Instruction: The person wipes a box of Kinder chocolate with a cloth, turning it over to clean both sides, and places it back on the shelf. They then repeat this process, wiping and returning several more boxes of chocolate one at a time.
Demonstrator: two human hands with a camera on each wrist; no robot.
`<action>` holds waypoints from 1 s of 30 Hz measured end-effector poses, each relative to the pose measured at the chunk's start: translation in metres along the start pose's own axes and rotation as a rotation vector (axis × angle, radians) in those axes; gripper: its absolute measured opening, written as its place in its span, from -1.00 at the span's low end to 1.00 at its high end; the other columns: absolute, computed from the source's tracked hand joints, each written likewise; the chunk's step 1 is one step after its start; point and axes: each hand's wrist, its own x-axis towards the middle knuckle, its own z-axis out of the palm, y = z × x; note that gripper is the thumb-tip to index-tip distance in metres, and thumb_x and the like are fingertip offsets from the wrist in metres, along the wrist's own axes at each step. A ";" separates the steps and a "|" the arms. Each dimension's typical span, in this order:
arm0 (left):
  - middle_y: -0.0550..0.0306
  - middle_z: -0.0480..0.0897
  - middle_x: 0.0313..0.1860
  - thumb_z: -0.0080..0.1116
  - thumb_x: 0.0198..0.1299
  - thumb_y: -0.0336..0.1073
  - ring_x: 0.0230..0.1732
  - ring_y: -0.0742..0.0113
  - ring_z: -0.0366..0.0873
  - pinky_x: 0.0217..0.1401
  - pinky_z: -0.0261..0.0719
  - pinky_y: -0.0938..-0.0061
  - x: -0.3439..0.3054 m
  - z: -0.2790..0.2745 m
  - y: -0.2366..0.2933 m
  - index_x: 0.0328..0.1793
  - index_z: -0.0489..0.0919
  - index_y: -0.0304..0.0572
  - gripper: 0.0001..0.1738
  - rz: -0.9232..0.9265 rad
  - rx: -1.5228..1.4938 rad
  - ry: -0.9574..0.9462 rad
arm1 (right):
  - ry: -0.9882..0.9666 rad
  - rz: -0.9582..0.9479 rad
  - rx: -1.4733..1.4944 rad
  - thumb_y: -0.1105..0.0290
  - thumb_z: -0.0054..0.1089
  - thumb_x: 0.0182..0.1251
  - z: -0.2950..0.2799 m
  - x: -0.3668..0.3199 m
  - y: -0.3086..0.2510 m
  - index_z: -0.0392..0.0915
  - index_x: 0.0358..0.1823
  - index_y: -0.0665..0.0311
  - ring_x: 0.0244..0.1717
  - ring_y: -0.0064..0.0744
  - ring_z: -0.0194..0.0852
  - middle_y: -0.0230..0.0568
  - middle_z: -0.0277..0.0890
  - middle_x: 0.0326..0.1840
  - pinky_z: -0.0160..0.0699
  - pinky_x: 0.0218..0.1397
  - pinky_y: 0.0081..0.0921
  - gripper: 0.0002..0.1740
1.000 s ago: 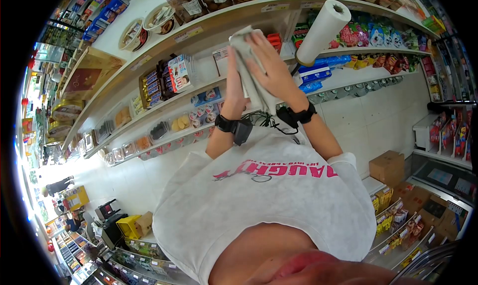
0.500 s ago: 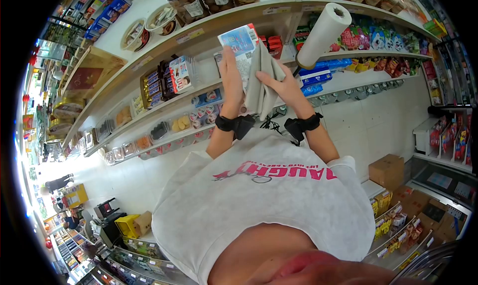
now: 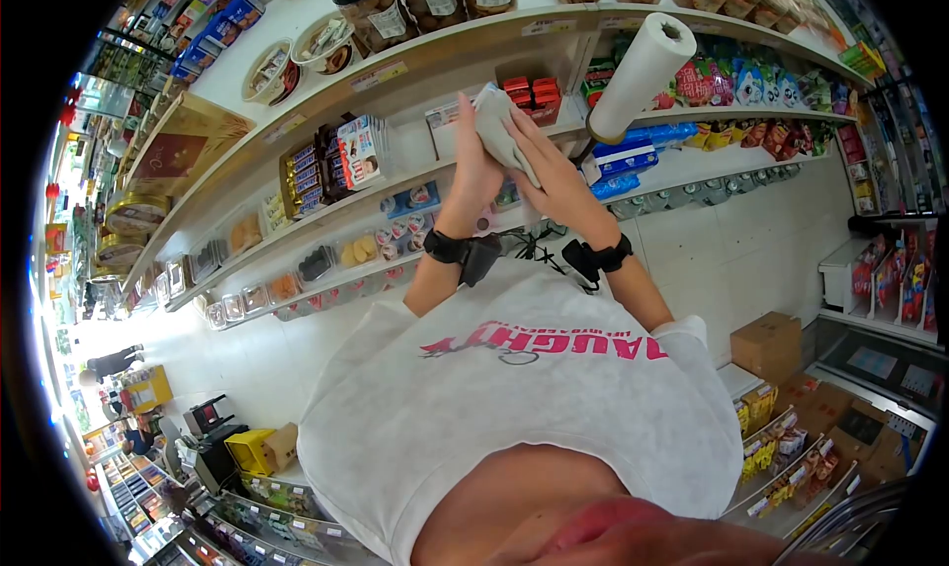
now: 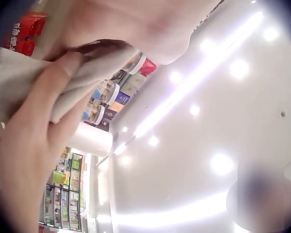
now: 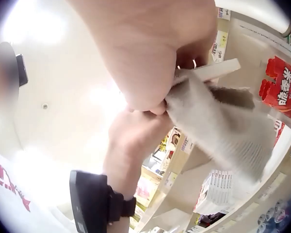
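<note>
We hold the grey cloth (image 3: 494, 121) sandwiched between our hands, left hand (image 3: 473, 171) and right hand (image 3: 549, 175) both gripping it

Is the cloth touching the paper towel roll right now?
Apart. The head view shows red boxes and shelf space between the cloth and the paper towel roll.

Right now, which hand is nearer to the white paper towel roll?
Right. The right hand, on the grey cloth, is toward the white paper towel roll; the left hand is farther, beyond the cloth.
</note>
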 end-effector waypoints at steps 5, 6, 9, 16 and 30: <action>0.00 0.53 0.36 -0.21 0.47 0.41 0.38 0.09 0.48 0.47 0.42 0.13 -0.017 0.012 -0.007 0.50 0.36 -0.08 -0.19 -0.053 0.082 0.025 | -0.040 -0.119 -0.108 0.30 0.20 0.40 -0.007 0.016 0.003 0.26 0.55 0.28 0.64 0.14 0.01 0.13 0.10 0.64 0.09 0.64 -0.14 -0.29; 0.00 0.52 0.37 -0.19 0.47 0.41 0.38 0.09 0.48 0.47 0.43 0.13 -0.017 0.011 -0.007 0.51 0.35 -0.08 -0.19 -0.079 0.093 0.015 | -0.050 -0.132 -0.143 0.26 0.20 0.41 -0.008 0.018 0.004 0.27 0.55 0.29 0.65 0.13 0.01 0.12 0.10 0.64 0.08 0.64 -0.13 -0.29; 0.06 0.48 0.42 -0.14 0.48 0.37 0.42 0.19 0.45 0.47 0.42 0.23 -0.015 0.006 -0.010 0.55 0.30 -0.07 -0.21 -0.060 0.089 -0.019 | -0.017 -0.002 -0.099 0.22 0.19 0.43 -0.006 0.021 0.009 0.31 0.52 0.31 0.64 0.12 0.03 0.11 0.13 0.63 0.11 0.63 -0.12 -0.32; 0.10 0.56 0.34 -0.10 0.52 0.27 0.33 0.23 0.52 0.43 0.44 0.28 -0.016 -0.005 -0.011 0.50 0.36 -0.14 -0.28 -0.022 0.008 0.042 | 0.064 -0.041 -0.144 0.34 0.21 0.39 0.004 0.014 0.016 0.43 0.37 0.31 0.48 0.06 0.28 0.07 0.37 0.47 0.29 0.50 -0.16 -0.46; 0.07 0.65 0.10 0.07 0.55 -0.13 0.02 0.30 0.69 0.07 0.71 0.28 -0.003 -0.014 0.011 0.25 0.45 -0.28 -0.62 0.355 0.021 0.167 | 0.483 0.742 1.270 0.20 0.11 0.58 0.008 -0.008 0.057 0.41 0.39 0.32 0.25 -0.28 0.53 -0.08 0.56 0.25 0.48 0.31 -0.28 -0.51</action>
